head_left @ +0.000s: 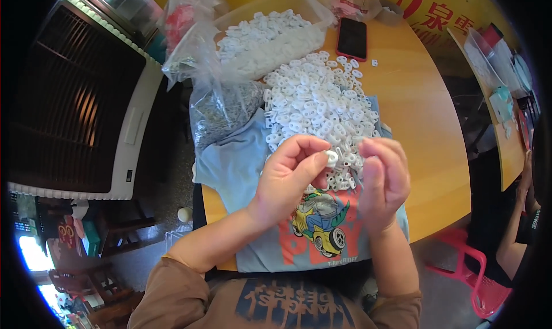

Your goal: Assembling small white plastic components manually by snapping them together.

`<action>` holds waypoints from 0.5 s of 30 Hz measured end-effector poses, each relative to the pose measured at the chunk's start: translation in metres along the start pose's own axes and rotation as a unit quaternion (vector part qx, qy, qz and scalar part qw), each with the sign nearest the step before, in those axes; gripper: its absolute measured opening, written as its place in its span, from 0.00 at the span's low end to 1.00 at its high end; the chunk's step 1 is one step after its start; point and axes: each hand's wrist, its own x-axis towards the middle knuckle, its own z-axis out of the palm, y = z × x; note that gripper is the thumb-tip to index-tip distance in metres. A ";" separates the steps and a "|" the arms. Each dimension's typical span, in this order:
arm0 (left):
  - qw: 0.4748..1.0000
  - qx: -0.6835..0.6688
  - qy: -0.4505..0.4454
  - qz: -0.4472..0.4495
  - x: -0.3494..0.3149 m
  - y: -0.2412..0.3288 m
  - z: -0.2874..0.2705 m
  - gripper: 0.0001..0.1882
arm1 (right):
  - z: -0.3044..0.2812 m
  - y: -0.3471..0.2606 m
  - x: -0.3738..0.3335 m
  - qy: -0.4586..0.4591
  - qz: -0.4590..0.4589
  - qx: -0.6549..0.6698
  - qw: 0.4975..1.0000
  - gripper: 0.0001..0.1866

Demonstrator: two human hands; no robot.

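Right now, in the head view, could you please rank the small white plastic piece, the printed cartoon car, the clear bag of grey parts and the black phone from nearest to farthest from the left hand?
1. Small white plastic piece: pinched at the left hand's fingertips.
2. Cartoon car: on the cloth, just below the hand.
3. Clear bag of grey parts: up and left.
4. Black phone: at the table's far side.

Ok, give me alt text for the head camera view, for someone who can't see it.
Two bare hands meet over a pile of small white plastic pieces on a light blue printed cloth: the left hand pinches one white ring-shaped piece, the right hand beside it. A dark phone and clear plastic bags lie further back on the round wooden table.
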 end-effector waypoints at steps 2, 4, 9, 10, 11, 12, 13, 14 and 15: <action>0.998 0.031 0.002 -0.054 0.003 0.006 0.000 0.08 | 0.000 0.000 -0.002 0.035 0.020 0.031 0.999 0.08; 0.998 0.015 0.008 -0.056 0.013 0.021 -0.006 0.09 | 0.005 0.001 0.002 0.059 0.036 0.030 0.997 0.07; 0.991 -0.006 0.073 0.110 0.091 0.081 -0.035 0.08 | 0.000 0.002 0.004 0.103 0.090 0.057 0.989 0.08; 0.985 -0.055 0.101 0.131 0.106 0.095 -0.042 0.07 | 0.000 0.003 0.004 0.101 0.093 0.058 0.989 0.08; 0.990 -0.035 0.096 0.098 0.113 0.106 -0.043 0.08 | 0.000 0.005 0.005 0.113 0.106 0.077 0.985 0.08; 0.994 -0.016 0.090 0.063 0.115 0.114 -0.042 0.10 | -0.001 0.008 0.005 0.127 0.121 0.097 0.980 0.08; 0.996 0.011 0.074 0.051 0.113 0.115 -0.041 0.10 | -0.001 0.008 0.006 0.130 0.123 0.105 0.978 0.09; 0.996 0.011 0.075 0.046 0.108 0.112 -0.040 0.10 | -0.001 0.009 0.007 0.131 0.128 0.103 0.978 0.09; 0.995 0.056 0.045 0.065 0.099 0.106 -0.036 0.11 | -0.003 0.011 0.006 0.133 0.127 0.102 0.978 0.09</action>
